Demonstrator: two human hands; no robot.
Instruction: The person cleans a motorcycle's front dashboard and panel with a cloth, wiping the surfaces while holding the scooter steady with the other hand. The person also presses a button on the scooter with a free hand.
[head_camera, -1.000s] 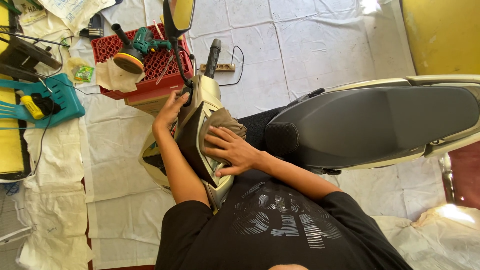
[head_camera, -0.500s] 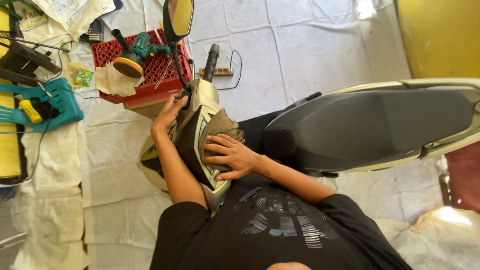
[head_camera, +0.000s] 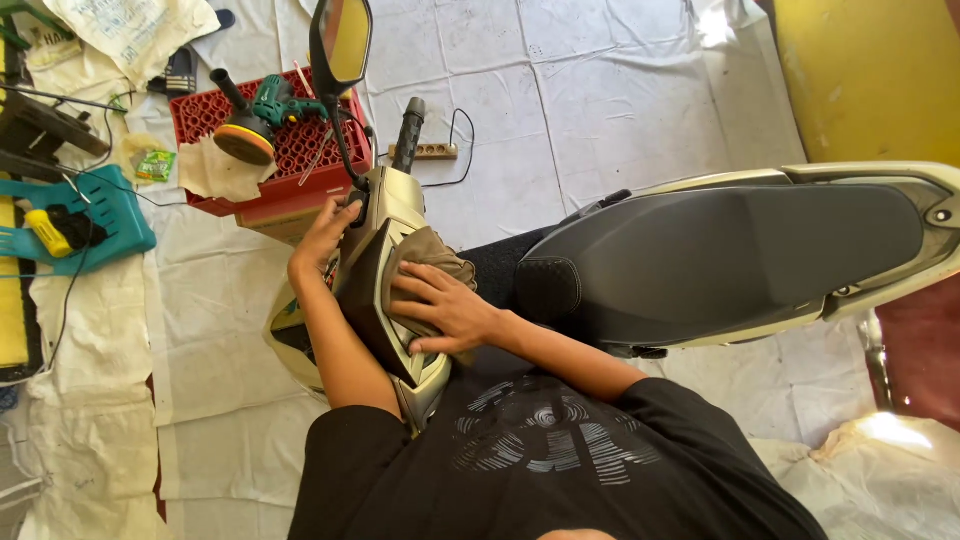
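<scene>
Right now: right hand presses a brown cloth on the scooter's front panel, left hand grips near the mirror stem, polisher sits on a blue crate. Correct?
Not quite. The head view shows the polisher resting on a red crate, not a blue one. The rest holds: right hand presses the brown cloth on the scooter's front panel, left hand near the mirror stem.

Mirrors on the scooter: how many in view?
1. One mirror stands on its stalk at the top of the frame, above the left hand on the handlebar area. A second may be hidden behind the person's arms or out of frame.
</scene>
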